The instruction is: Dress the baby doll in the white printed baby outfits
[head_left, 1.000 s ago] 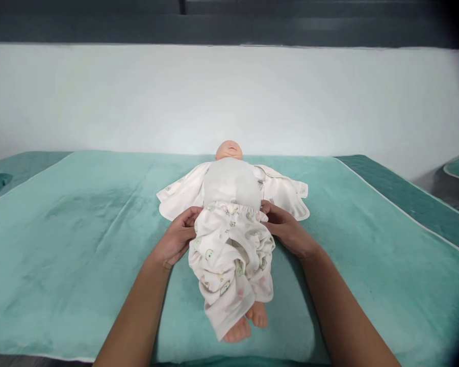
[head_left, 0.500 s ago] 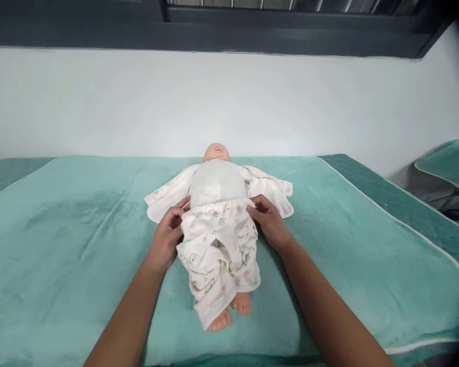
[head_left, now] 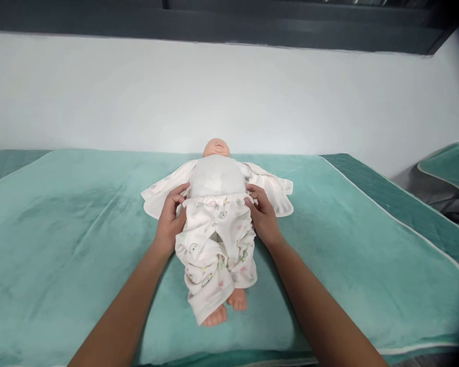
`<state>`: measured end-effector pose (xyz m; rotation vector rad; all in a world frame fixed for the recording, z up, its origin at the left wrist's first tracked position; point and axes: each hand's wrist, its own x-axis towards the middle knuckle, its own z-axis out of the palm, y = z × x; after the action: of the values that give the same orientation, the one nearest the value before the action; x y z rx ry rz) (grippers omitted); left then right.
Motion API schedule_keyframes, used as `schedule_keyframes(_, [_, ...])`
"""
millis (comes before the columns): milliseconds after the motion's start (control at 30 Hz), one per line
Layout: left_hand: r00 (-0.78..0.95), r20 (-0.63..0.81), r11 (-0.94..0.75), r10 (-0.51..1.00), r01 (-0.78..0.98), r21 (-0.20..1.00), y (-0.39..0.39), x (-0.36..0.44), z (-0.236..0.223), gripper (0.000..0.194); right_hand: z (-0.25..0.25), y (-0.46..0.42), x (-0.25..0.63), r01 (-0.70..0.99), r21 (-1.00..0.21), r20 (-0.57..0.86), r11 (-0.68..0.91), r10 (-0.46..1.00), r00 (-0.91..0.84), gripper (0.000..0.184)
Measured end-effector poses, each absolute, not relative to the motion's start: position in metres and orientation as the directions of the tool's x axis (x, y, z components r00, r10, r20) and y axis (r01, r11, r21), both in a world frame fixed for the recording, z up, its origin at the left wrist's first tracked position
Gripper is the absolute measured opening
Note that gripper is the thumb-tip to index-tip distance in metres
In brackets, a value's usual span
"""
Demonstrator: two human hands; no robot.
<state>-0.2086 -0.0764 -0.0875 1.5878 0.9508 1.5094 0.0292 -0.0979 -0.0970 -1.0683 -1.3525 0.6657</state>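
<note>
A baby doll (head_left: pixel 217 176) lies on its back, head toward the wall and feet toward me. White printed baby trousers (head_left: pixel 220 239) cover its legs up to the waist, and both bare feet stick out of the cuffs. An open white baby shirt (head_left: pixel 270 186) spreads out to both sides of its grey-white torso. At the waistband's left side, my left hand (head_left: pixel 173 216) grips the trousers' edge between thumb and fingers. Opposite it, my right hand (head_left: pixel 263 211) pinches the waistband on the right side. Some fingertips are hidden behind the cloth and the torso.
A green padded sheet (head_left: pixel 348 244) with white piping covers the bed beneath the doll. Behind stands a white wall (head_left: pixel 229 97), with a dark frame (head_left: pixel 214 23) above it. A folded green cloth (head_left: pixel 449 165) lies at the far right.
Both hands have moved slightly up toward the doll's head, and the waistband sits a little higher on the torso. The camera view has shifted slightly.
</note>
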Motion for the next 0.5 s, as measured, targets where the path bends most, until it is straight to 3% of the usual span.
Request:
schedule_keyframes(67, [0.099,0.432,-0.435,0.897,0.012,0.9,-0.073,-0.206,-0.081,0.023,-0.095,-0.099,0.028,0.125,-0.902,0.429,0.413,0.89,0.157,0.022])
schedule_keyframes(167, [0.107,0.379,-0.378,0.919,-0.028,0.925,-0.06,-0.201,-0.071,0.026,-0.088,-0.092,0.026,0.219,-0.906,0.408,0.362,0.884,0.228,0.02])
schedule_keyframes(267, [-0.031,0.351,-0.348,0.936,0.075,0.935,-0.035,-0.195,-0.063,0.024,-0.079,-0.072,0.028,0.387,-0.886,0.397,0.257,0.851,0.343,0.028])
schedule_keyframes(333, [-0.143,0.316,-0.294,0.938,0.155,0.943,-0.016,-0.191,-0.06,0.023,-0.076,-0.053,0.031,0.402,-0.889,0.375,0.218,0.85,0.37,0.032])
schedule_keyframes(500, [-0.303,0.221,-0.194,0.927,0.117,0.974,0.007,-0.187,-0.068,0.018,-0.077,-0.03,0.033,-0.012,-0.997,0.075,0.081,0.962,0.263,0.033])
